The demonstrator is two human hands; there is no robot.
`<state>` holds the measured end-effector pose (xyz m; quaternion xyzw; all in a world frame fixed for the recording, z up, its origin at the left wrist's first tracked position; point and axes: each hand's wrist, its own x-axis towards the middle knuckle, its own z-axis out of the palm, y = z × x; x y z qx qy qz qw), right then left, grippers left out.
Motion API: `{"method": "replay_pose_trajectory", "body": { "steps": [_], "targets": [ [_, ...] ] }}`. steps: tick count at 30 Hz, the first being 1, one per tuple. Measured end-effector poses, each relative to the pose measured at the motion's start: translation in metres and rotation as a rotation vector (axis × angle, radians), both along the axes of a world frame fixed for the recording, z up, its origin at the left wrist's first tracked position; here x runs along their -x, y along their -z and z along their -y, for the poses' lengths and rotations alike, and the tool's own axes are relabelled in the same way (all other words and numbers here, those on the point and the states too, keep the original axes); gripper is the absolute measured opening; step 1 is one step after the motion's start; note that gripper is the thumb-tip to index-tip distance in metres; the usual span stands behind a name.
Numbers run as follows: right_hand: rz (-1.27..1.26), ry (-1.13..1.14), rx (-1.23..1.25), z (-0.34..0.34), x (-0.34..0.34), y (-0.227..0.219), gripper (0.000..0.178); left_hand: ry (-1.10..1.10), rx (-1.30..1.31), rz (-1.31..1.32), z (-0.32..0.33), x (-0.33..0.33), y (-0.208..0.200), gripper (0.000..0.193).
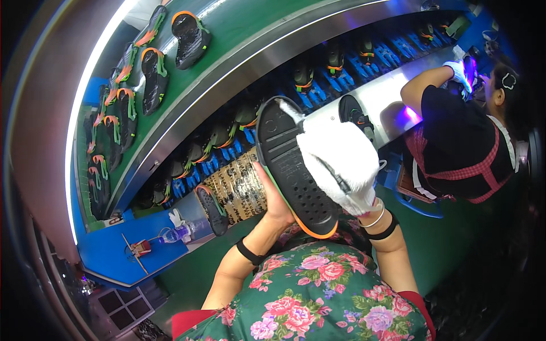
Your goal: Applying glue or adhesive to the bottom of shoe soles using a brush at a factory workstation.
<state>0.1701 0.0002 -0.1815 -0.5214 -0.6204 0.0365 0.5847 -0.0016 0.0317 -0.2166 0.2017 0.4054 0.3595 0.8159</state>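
Note:
My bare left hand (274, 195) grips a black shoe sole (291, 162) by its left edge, fingers out of sight beneath it. The sole is tilted toward me, with an orange and green rim and a patch of small round holes at its near end. My right hand (341, 162), in a white knit glove, is closed around a slim brush (291, 111). The brush's whitish tip touches the far end of the sole; most of its handle is hidden by the glove.
A tape-wrapped box (236, 184) has another sole (212, 209) leaning on it. Several soles lie on a green conveyor belt (239, 28). Shoes on blue holders (335, 79) line a lower track. A shoe (356, 115) rests on the metal ledge. A co-worker (469, 131) sits at right.

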Motion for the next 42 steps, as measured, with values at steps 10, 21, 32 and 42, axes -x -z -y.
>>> {"method": "replay_pose_trajectory", "body": {
  "steps": [10,21,32,42],
  "targets": [
    [-0.003,-0.227,0.02,0.017,0.019,-0.012,0.04,0.107,-0.08,0.672,-0.006,0.022,0.051,0.1],
    [-0.243,-0.215,0.021,0.003,0.015,0.001,0.029,0.043,-0.293,-0.01,-0.021,0.017,0.045,0.097],
    [-0.292,-0.192,-0.013,0.012,0.014,0.011,0.026,-0.173,0.019,-0.099,-0.016,0.022,0.057,0.085],
    [-0.168,-0.213,-0.101,0.01,0.017,0.023,0.029,-0.053,0.004,-0.155,-0.026,0.041,0.056,0.093]
  ]
}}
